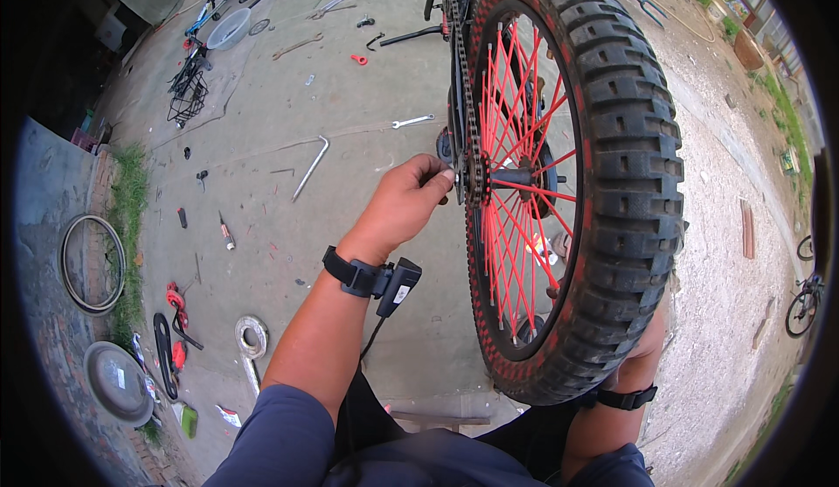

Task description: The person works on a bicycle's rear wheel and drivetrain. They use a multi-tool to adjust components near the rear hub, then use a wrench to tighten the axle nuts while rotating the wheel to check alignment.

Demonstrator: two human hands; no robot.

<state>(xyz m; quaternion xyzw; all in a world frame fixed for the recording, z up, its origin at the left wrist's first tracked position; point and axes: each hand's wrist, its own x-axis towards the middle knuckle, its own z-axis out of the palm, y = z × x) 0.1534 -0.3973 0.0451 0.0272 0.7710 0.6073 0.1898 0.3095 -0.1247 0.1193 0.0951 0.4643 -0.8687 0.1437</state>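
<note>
Left hand (409,197) pinching axle end (458,177); right hand (651,337) hidden, can't tell. Pale basin (229,31), contents unclear.

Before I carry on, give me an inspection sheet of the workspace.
Surface: grey, flat ground, littered with tools and debris.
Job's things: black knobby-tyred, red-spoked bicycle wheel, upright; dark metal chain alongside.
Clutter: bent silver metal bar, silver metal wrench, round grey pan.
Hands: left hand has its fingers at the axle end, grip unclear; right hand mostly hidden behind the tyre.
Cables: thin black cable from the left wrist's device.
Surroundings: weathered grey wall left, pale gravel right.
</note>
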